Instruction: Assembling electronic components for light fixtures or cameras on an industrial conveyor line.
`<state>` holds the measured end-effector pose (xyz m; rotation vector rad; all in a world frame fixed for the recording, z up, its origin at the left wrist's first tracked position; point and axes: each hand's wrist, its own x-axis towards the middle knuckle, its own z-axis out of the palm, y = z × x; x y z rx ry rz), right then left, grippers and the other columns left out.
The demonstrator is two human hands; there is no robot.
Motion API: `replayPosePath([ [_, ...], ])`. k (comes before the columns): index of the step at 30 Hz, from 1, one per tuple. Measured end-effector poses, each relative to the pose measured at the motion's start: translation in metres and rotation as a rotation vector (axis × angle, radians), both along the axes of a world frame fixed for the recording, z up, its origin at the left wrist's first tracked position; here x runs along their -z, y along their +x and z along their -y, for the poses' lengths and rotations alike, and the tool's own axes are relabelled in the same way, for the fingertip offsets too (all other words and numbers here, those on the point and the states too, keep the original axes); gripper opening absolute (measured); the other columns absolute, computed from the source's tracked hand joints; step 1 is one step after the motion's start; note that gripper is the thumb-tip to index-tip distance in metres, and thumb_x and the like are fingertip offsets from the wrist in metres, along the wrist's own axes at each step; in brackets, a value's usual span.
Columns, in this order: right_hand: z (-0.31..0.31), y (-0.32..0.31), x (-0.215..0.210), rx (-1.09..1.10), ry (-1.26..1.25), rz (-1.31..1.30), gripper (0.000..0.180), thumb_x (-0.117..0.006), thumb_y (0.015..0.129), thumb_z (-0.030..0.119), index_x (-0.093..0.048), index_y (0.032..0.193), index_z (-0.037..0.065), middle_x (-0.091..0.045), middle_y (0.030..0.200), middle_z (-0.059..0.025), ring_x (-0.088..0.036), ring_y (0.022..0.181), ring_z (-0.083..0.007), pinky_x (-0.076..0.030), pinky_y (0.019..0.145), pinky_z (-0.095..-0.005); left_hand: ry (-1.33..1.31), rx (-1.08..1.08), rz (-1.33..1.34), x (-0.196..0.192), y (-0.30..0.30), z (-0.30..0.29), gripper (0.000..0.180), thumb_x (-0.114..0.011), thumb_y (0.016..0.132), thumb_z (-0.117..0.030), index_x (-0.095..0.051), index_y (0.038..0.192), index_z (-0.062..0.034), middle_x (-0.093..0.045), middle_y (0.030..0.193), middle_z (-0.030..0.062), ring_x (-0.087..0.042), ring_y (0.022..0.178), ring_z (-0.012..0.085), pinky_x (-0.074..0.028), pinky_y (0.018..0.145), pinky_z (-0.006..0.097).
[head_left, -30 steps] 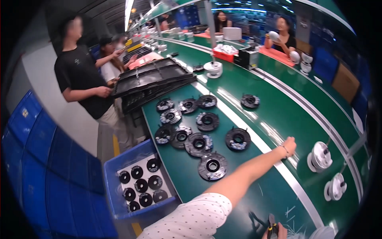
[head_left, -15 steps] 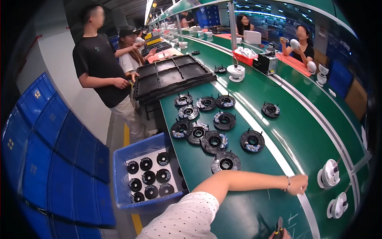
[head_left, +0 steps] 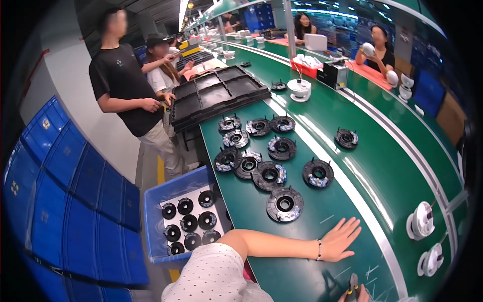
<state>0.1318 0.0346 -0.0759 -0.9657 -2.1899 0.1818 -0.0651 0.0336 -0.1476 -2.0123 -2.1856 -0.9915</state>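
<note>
My left hand (head_left: 340,240) lies over the green worktop (head_left: 297,261), palm down, with fingers spread and nothing in them. A beaded bracelet (head_left: 319,249) circles that wrist. At the lower edge my right hand (head_left: 360,296), partly cut off, grips pliers (head_left: 353,284) with black and yellow handles, jaws pointing up. Thin pale offcuts (head_left: 371,272) are scattered beside the pliers. Beyond my left arm a round black plastic base (head_left: 285,204) sits nearest, with more such bases (head_left: 270,175) grouped behind it. Some carry small blue-and-white parts, and several have upright pegs.
A blue crate (head_left: 156,256) with black round parts stands left of the worktop. Black trays (head_left: 216,95) are stacked at the far end. White devices (head_left: 421,221) stand on the green conveyor (head_left: 372,186) at right. Several people are nearby; one in black (head_left: 118,75) stands far left.
My left hand has drawn back leftward from the pale strip, its closed fingers now spread. The nearest black base shows more fully. My right hand still holds the pliers.
</note>
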Motion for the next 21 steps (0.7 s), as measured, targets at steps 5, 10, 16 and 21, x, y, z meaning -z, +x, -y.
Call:
replayPosePath([
  [5, -0.012, 0.014, 0.034, -0.019, -0.124, -0.122, 0.034, -0.063, 0.06, 0.006, -0.057, 0.092, -0.003, -0.055, 0.08, -0.0168, -0.053, 0.069, -0.0306, -0.044, 0.061, -0.0345, -0.159, 0.166, -0.045, 0.003, 0.026, -0.022, 0.073, -0.049, 0.078, -0.041, -0.026, 0.125, 0.0102, -0.018, 0.133, 0.0275, -0.017, 0.125, 0.0392, -0.015, 0.102, 0.046],
  [10, -0.016, -0.003, 0.032, -0.063, -0.102, -0.186, 0.035, -0.063, 0.054, 0.007, -0.059, 0.088, 0.001, -0.056, 0.077, -0.0106, -0.053, 0.067, -0.0277, -0.044, 0.062, -0.0343, 0.037, 0.745, 0.432, 0.013, 0.055, -0.05, 0.055, -0.047, 0.079, -0.015, -0.028, 0.129, -0.0005, -0.02, 0.137, 0.0187, -0.014, 0.128, 0.0358, -0.016, 0.103, 0.042],
  [16, -0.011, 0.012, 0.025, -0.079, -0.046, -0.201, 0.043, -0.06, 0.046, 0.004, -0.06, 0.089, 0.001, -0.054, 0.076, -0.0103, -0.053, 0.065, -0.0257, -0.044, 0.06, -0.0319, -0.004, 0.239, 0.277, 0.01, 0.055, -0.058, 0.052, -0.048, 0.075, -0.006, -0.032, 0.123, 0.0054, -0.025, 0.133, 0.0233, -0.02, 0.126, 0.0372, -0.016, 0.102, 0.045],
  [21, -0.017, 0.014, 0.033, -0.096, 0.022, -0.253, 0.043, -0.06, 0.045, 0.005, -0.06, 0.088, 0.001, -0.054, 0.077, -0.0096, -0.053, 0.068, -0.0263, -0.043, 0.063, -0.0332, -0.089, 0.894, 0.659, 0.003, 0.089, -0.059, 0.045, -0.048, 0.072, 0.003, -0.046, 0.117, -0.006, -0.036, 0.13, 0.013, -0.04, 0.117, 0.028, -0.037, 0.092, 0.033],
])
